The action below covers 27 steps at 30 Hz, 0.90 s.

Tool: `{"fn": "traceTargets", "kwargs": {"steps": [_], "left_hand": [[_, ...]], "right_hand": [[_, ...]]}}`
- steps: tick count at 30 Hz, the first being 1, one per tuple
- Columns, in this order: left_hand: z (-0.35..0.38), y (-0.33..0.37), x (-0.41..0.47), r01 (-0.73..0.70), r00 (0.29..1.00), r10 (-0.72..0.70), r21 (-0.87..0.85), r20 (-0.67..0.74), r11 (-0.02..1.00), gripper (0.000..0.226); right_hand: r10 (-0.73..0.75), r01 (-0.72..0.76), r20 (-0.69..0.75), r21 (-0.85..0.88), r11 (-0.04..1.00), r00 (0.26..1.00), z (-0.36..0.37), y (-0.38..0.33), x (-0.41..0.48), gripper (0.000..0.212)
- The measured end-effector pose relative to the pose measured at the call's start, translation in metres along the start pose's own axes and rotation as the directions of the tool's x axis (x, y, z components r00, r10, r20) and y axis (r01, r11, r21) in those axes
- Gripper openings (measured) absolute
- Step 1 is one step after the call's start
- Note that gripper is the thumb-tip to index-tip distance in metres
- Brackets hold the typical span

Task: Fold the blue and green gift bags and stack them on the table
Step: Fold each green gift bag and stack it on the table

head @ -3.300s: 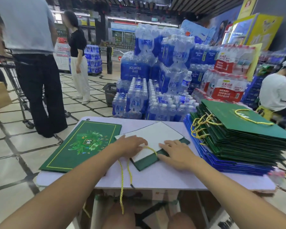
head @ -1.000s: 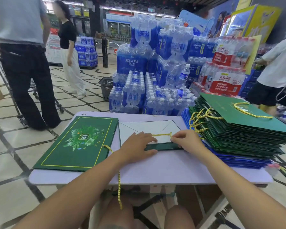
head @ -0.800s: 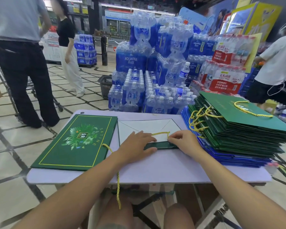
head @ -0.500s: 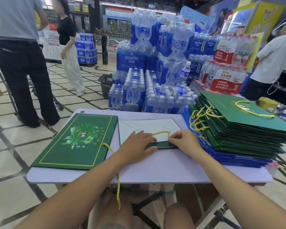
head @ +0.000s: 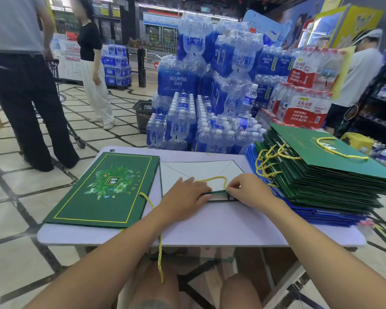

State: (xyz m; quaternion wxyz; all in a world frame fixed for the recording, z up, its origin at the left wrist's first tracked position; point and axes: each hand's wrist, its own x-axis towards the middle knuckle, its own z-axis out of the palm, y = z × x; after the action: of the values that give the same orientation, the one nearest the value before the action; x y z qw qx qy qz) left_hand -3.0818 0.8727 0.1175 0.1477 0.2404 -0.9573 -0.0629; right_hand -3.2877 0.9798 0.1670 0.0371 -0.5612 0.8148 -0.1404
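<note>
— Where do we stand?
— Our left hand (head: 185,196) presses the bag (head: 201,169) onto the surface (head: 210,221), fingers (head: 196,186) flat and together; our right hand (head: 247,190) pinches its green edge, just left of the stack (head: 321,175).
— Let's tuck the cord (head: 212,178), then crease firmly.

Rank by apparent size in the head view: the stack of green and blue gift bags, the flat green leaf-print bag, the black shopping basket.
1. Stack of green and blue paper gift bags
2. Flat green leaf-print paper gift bag
3. Black plastic shopping basket: smallest, but farther away, so real size unsure.
</note>
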Motion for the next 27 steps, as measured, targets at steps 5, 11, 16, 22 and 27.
{"fn": "traceTargets", "kwargs": {"steps": [5, 11, 16, 22, 27], "left_hand": [[0.000, 0.000, -0.001, 0.065, 0.998, -0.065, -0.113, 0.004, 0.991, 0.041], [-0.001, 0.002, 0.000, 0.097, 0.995, -0.096, -0.167, 0.014, 0.981, 0.044], [-0.002, 0.002, -0.001, 0.103, 0.995, -0.101, -0.180, 0.019, 0.978, 0.044], [0.002, -0.001, 0.000, 0.100, 0.995, -0.096, -0.176, 0.034, 0.979, 0.044], [0.005, -0.003, 0.001, 0.107, 0.994, -0.104, -0.164, 0.030, 0.981, 0.045]], "right_hand": [[-0.056, 0.076, -0.219, 0.082, 0.994, 0.974, -0.007, -0.006, -0.016, 0.023], [0.179, -0.129, -0.246, 0.207, 0.970, 0.953, 0.010, -0.011, -0.035, 0.032], [0.230, -0.158, -0.200, 0.321, 0.934, 0.952, 0.018, -0.027, -0.030, 0.037], [0.310, -0.271, 0.016, 0.526, 0.806, 0.951, 0.016, -0.025, -0.029, 0.033], [0.292, -0.460, 0.355, 0.668, 0.585, 0.888, 0.007, -0.035, -0.036, 0.031]]}}
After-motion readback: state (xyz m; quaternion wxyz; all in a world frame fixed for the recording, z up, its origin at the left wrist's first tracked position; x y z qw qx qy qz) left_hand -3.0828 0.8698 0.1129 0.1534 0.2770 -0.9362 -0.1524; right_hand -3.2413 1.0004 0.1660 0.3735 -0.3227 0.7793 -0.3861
